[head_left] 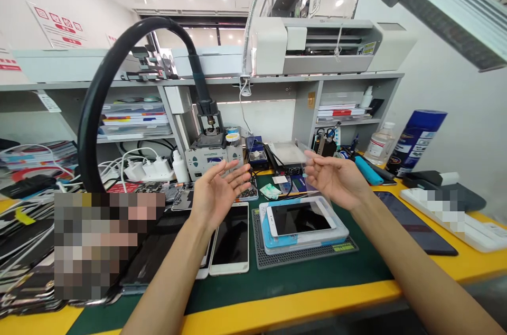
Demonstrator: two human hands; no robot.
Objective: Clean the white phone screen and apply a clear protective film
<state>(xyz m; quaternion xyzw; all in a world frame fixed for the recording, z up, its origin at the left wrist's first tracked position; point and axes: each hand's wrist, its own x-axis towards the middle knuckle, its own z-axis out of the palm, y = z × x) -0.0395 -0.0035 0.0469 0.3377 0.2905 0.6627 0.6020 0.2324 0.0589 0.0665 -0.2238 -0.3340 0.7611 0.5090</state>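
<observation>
My left hand (222,192) is raised above the bench, palm up, with its fingers apart and nothing in them. My right hand (336,176) is held up opposite, its fingers closed on what looks like a thin clear film (307,167), whose faint edges show by the fingertips. Between and below my hands, a white-framed phone (303,217) lies screen up on a blue and white plastic box (273,241). The box rests on a grey perforated mat (261,261). Under my left hand lies a larger white-edged tablet (232,240), screen up.
A hot-air station (208,160) with a thick black hose (89,113) stands behind. Many phone parts (27,282) crowd the left. On the right are a dark tablet (415,224), a blue spray can (418,139) and a clear bottle (380,145). A lamp (443,7) hangs overhead.
</observation>
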